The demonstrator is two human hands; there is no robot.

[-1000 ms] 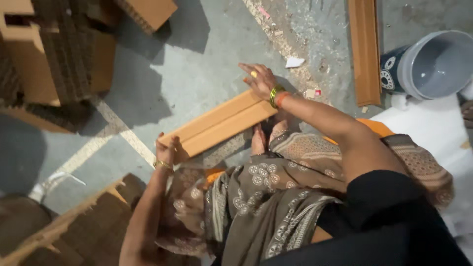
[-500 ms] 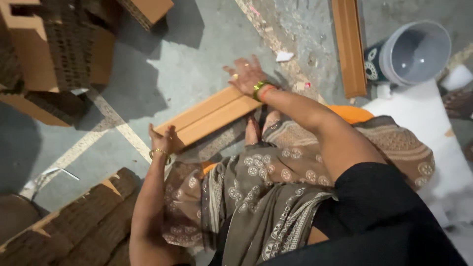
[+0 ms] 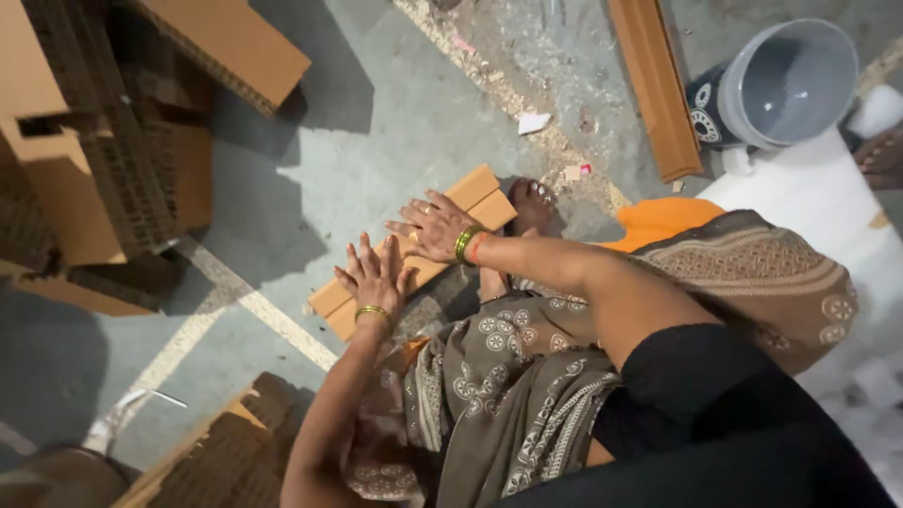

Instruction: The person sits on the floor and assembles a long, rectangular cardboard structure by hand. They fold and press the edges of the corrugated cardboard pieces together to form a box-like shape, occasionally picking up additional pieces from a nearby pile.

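I press my left hand (image 3: 374,277) and right hand (image 3: 435,226), fingers spread flat and grasping nothing, on the orange plank (image 3: 414,249) just beside my bare foot (image 3: 534,205); it could slide into my toes.

The grey floor (image 3: 376,160) above the flat orange board (image 3: 414,254) is open. Stacked brown blocks (image 3: 85,141) wall off the left. More blocks (image 3: 226,461) sit at the bottom left. A long plank (image 3: 656,85) and grey bucket (image 3: 785,85) crowd the top right corner.
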